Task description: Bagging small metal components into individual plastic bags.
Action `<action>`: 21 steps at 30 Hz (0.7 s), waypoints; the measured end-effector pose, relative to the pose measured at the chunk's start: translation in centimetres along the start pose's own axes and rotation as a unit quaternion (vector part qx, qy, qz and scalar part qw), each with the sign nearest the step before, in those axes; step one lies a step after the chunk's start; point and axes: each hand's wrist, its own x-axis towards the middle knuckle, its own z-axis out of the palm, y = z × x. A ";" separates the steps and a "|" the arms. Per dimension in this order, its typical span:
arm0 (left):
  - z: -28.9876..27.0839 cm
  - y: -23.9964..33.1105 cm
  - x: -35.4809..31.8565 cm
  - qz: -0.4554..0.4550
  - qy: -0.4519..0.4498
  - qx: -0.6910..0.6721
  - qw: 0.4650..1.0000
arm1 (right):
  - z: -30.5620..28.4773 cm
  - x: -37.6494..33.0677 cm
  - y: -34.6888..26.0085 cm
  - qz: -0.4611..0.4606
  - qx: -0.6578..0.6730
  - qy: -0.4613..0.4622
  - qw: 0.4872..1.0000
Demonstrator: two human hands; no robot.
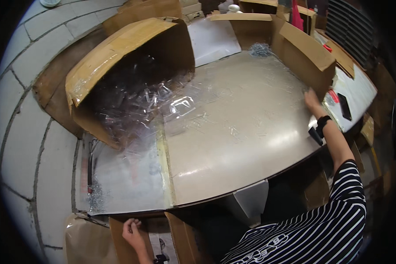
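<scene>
The right hand [312, 97] reaches to the far right edge of the surface [233, 132], fingers pressed flat against the side of an open box [301, 53] standing there; nothing is pinched. The left hand [132, 233] is at the near edge of the surface, fingers curled on the rim of a low carton [180, 240] (whether it grips, I cannot tell). At the left of the surface a big tipped box [119, 48] spills clear plastic shells [141, 101] onto it. A black phone [344, 106] lies just past the right edge.
</scene>
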 end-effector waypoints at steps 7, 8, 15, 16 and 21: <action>15.7 12.9 3.7 0.177 -0.193 0.104 0.960 | 8.0 3.6 -16.8 0.029 -0.103 -0.138 0.985; 18.6 14.4 4.2 0.230 -0.223 0.159 0.934 | 8.0 2.3 -21.0 0.005 -0.098 -0.167 0.981; 35.8 14.0 10.9 0.382 -0.266 0.310 0.829 | 10.2 -8.9 -35.0 -0.284 -0.187 -0.317 0.885; 36.7 12.5 12.2 0.393 -0.226 0.390 0.802 | 10.4 -11.0 -35.5 -0.319 -0.196 -0.307 0.875; 36.1 12.0 13.2 0.393 -0.213 0.516 0.731 | 8.5 -17.5 -31.2 -0.419 -0.176 -0.292 0.842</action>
